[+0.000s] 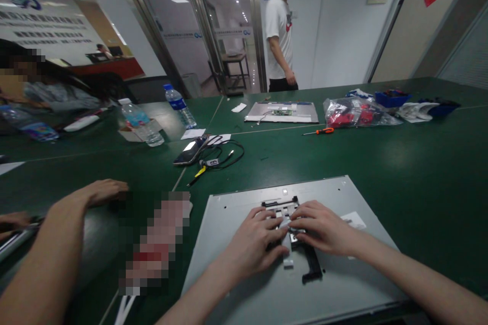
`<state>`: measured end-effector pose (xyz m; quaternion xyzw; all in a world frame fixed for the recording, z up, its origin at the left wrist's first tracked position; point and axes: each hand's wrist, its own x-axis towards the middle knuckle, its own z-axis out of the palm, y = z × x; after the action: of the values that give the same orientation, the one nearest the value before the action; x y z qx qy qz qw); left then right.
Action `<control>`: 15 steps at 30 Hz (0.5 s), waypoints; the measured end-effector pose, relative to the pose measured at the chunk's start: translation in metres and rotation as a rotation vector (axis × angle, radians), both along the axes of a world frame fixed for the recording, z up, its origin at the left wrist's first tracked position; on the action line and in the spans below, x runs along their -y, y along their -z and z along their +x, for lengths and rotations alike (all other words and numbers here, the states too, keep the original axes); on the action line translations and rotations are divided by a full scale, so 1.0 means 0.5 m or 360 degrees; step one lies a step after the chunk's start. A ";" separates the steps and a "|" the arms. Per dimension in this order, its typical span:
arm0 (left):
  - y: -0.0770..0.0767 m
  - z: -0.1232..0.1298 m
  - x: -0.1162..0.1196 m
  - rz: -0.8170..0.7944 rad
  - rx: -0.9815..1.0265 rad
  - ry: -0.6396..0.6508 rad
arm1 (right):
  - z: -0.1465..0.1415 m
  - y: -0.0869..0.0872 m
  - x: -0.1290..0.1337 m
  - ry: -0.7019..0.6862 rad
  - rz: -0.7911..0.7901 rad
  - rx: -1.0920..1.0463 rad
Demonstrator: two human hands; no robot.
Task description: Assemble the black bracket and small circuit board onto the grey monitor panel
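Observation:
A light grey flat metal panel (244, 274), like the back of a screen, lies on the green table in front of me. A black frame-like bracket (313, 264) is at its middle, around an opening with metal parts. Along this opening runs a narrow silver-grey strip (288, 258), its near end lying over the panel. My left hand (259, 238) reaches in from the left, fingers curled on the strip and thumb beside it. From the right, my right hand (324, 227) has its fingertips closed together at the strip's upper part. My fingers partly hide the strip.
Left of the panel lies a blurred-out item (160, 238), beside another person's arm (61, 233). Beyond are a phone (190, 151), a cable (240, 148), water bottles (179, 104), an orange screwdriver (324, 131), a second panel (297, 114) and a plastic bag (354, 113). A person (280, 35) stands behind the table.

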<state>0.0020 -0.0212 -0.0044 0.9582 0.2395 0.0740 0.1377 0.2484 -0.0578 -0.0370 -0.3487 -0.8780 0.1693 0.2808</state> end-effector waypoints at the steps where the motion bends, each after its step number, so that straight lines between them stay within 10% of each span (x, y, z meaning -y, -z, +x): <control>1: 0.000 0.000 0.000 -0.0001 0.0003 -0.0004 | 0.000 0.000 0.000 -0.0001 -0.0007 0.0003; 15: -0.001 0.007 0.004 -0.0146 0.0127 -0.0144 | -0.018 -0.001 0.013 -0.0140 0.0070 -0.0026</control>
<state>0.0057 -0.0231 -0.0041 0.9354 0.2800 0.1071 0.1874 0.2394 -0.0643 -0.0364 -0.3022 -0.8937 0.1648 0.2879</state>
